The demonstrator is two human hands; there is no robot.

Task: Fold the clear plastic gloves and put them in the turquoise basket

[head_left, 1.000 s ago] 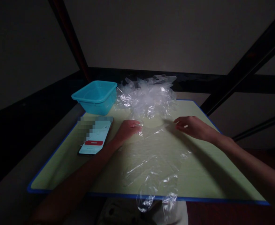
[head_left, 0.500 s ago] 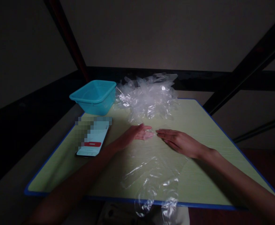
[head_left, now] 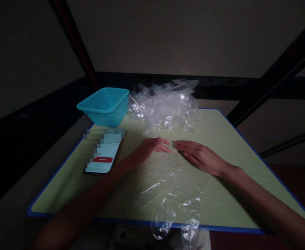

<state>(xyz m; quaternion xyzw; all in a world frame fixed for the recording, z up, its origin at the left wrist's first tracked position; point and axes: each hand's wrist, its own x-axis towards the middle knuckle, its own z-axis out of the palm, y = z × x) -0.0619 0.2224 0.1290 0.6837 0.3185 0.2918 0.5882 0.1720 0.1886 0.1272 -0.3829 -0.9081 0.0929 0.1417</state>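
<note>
A thin clear plastic bag lies spread on the table in front of me. Its two handle-like ends droop over the near edge. At its far end rests my left hand, fingers stretched out to the right and slightly apart. Facing it, my right hand lies low over the plastic, fingers extended and pointing left. The fingertips of both hands nearly meet, with a small gap between them. Neither hand visibly grips the film, whose far edge is hard to make out.
Behind my hands is a heap of crumpled clear plastic. A turquoise plastic basket stands at the table's far left, with a lit phone lying nearer. The pale table has a blue rim.
My left fingers have lifted and bent slightly where they lay flatter before. My right hand has stayed almost in place. The bag has shifted slightly to the right.
</note>
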